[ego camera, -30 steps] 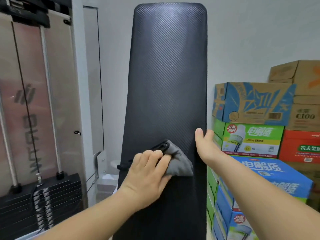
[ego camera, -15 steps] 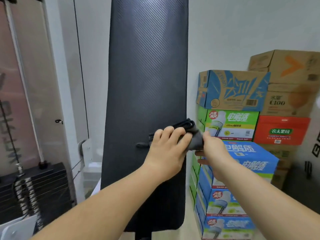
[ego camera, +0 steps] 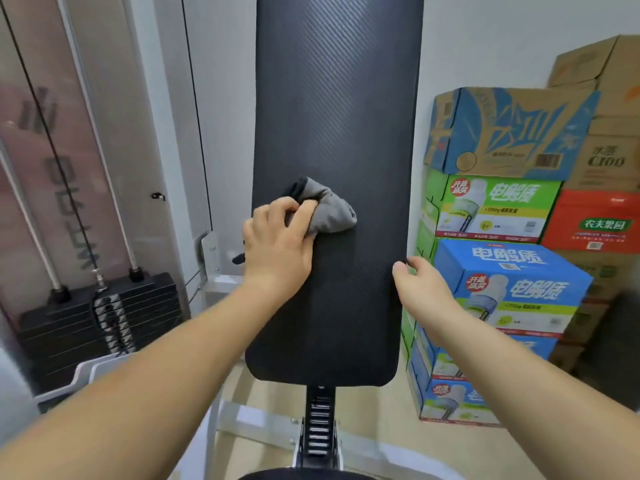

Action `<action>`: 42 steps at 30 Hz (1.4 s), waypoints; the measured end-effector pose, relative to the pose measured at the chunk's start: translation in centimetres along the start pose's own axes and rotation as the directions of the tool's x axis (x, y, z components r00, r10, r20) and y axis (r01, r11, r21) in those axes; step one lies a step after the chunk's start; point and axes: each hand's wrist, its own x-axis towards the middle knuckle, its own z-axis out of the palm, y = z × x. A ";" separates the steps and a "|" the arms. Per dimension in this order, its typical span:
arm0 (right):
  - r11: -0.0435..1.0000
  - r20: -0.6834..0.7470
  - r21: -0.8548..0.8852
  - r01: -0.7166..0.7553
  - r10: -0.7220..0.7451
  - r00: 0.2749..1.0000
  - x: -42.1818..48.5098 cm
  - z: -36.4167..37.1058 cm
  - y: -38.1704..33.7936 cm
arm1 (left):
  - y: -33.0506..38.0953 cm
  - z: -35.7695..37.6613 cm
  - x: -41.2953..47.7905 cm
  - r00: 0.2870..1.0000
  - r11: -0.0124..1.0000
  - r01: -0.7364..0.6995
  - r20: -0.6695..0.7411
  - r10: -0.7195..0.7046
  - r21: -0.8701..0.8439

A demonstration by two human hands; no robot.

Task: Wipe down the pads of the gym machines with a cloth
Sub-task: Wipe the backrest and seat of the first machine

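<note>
My left hand (ego camera: 277,247) sits just left of the frame's centre, its fingers curled over a crumpled grey cloth (ego camera: 329,213) with a dark edge and pressing it against the tall black textured upright pad (ego camera: 346,116). The cloth lies on the left half of the pad's face, about midway down the frame, bunched up and poking out to the right of my knuckles. My right hand (ego camera: 422,289) is at the pad's right edge, lower than the left one. Its thumb touches that edge and its fingers are loosely bent beside it; I cannot tell whether they grip the pad. Stacked cardboard drink boxes (ego camera: 502,209) in blue, green and red fill the right of the frame. A black weight stack (ego camera: 104,313) stands at lower left.
</note>
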 end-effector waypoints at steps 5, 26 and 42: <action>1.000 0.040 -0.026 -0.007 0.009 0.999 -0.9 1.5 3.1 | -0.6 1.8 -14.0 0.954 0.963 -0.266 0.135 0.268 -0.034; 0.961 -0.218 -0.203 0.189 -0.233 0.948 -1.1 -0.6 3.7 | 2.9 2.3 -17.5 0.581 0.671 -0.719 0.374 0.723 -0.179; 0.280 0.159 -0.874 0.396 -0.605 0.780 4.3 5.2 -16.3 | -5.7 -4.2 20.7 0.830 0.637 0.547 0.255 -0.495 -0.543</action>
